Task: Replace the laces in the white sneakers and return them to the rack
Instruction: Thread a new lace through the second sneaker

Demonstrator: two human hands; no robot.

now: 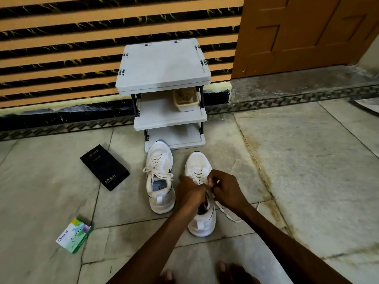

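Stone-tile floor [307,160], stained. Green carton [73,235] reads "Odonil". Left hand [189,192] and right hand [227,193] pinch white lace [227,215] over near sneaker [202,224], smooth white, upright on floor. Second sneaker [160,181] just beside, laced. Black box [104,167]: "vivo", "120W". Grey plastic rack [164,64] just beyond.

Tiled floor [307,160], and it's carrying plenty.
White rack [164,64] stands at twelve o'clock, tub [186,99] on its middle shelf. Left sneaker [159,181] and right sneaker [202,224] sit side by side before it, black box [104,167] at nine, green-and-white carton [73,235] at seven, loose lace [231,217] trailing at four.
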